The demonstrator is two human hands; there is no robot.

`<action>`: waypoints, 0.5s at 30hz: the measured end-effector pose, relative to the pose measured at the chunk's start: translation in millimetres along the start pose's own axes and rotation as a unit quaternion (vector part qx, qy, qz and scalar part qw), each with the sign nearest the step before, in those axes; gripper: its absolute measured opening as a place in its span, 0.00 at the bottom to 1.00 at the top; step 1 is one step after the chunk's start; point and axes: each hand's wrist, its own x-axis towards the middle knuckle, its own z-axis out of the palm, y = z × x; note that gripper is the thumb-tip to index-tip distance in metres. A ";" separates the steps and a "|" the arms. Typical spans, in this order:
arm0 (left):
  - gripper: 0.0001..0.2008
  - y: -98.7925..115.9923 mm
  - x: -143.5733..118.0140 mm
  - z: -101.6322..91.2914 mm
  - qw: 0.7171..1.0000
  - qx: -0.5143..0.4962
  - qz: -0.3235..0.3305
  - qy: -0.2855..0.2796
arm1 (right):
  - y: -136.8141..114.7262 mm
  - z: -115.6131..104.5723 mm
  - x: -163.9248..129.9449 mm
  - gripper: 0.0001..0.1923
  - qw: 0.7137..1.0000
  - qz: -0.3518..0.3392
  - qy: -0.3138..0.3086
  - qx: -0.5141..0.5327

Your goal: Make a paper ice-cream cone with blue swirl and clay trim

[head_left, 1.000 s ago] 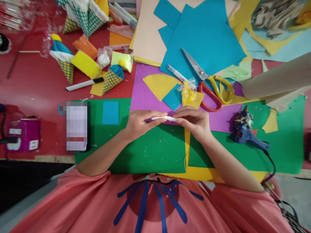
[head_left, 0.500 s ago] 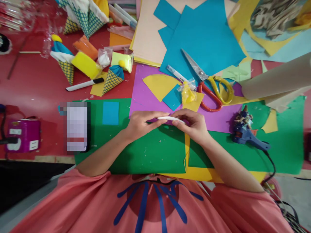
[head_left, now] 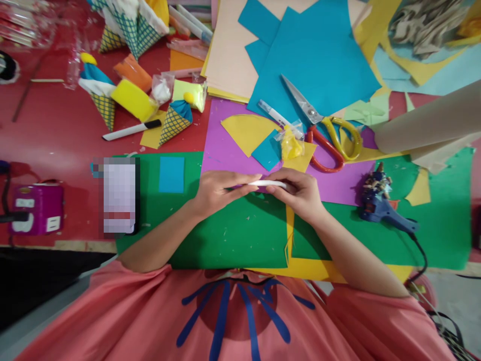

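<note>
A thin, slightly bent strip of white modelling clay (head_left: 268, 183) stretches between my two hands above the green sheet (head_left: 229, 240). My left hand (head_left: 218, 193) pinches its left end between thumb and fingers. At the other end, my right hand (head_left: 302, 191) has its thumb below and its fingers curled over the strip, hiding its tip. Just beyond my hands, a purple sheet (head_left: 221, 153) carries a yellow fan-shaped piece of paper (head_left: 248, 131), a small bag of yellow clay (head_left: 291, 145) and scissors (head_left: 325, 133) with red and yellow handles.
A blue hot glue gun (head_left: 387, 213) lies at right near a large paper roll (head_left: 428, 120). At left are a blurred-out phone (head_left: 119, 195), a purple power socket block (head_left: 35, 209), a marker (head_left: 130, 131), a yellow clay pack (head_left: 133, 100) and small patterned cones (head_left: 176, 123).
The white clay strip has shifted slightly right between my fingers and looks straighter. My left fingertips have moved a little along its end. Both hands stay in nearly the same place.
</note>
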 end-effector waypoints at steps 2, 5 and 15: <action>0.09 0.1 -0.2 -0.5 1.000 0.000 -0.002 0.003 | -0.5 0.5 0.1 0.12 1.000 0.007 0.003 0.000; 0.17 0.3 -2.0 -1.6 0.999 -0.016 -0.042 -0.005 | -0.7 0.7 0.4 0.11 1.000 0.007 0.018 -0.005; 0.13 -0.1 0.1 -1.9 0.999 -0.033 0.028 -0.002 | -0.6 -0.6 0.3 0.10 1.000 0.008 -0.008 0.008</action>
